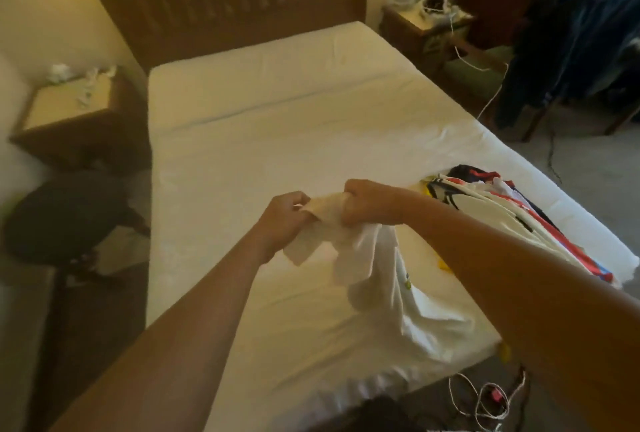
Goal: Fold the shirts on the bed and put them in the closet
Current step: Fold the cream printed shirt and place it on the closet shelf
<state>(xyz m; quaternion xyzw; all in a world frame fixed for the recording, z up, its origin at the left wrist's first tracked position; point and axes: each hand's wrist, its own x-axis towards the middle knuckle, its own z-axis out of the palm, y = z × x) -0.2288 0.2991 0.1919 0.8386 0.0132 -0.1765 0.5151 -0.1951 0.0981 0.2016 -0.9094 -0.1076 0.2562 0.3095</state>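
White cotton shirt (377, 279) held up over the near part of the white-sheeted bed (263, 113), hanging down toward the near edge. Left hand (282, 220) pinching and right hand (367, 203) clenching its bunched top edge. Pile of striped shirts (502, 210) lying just right.
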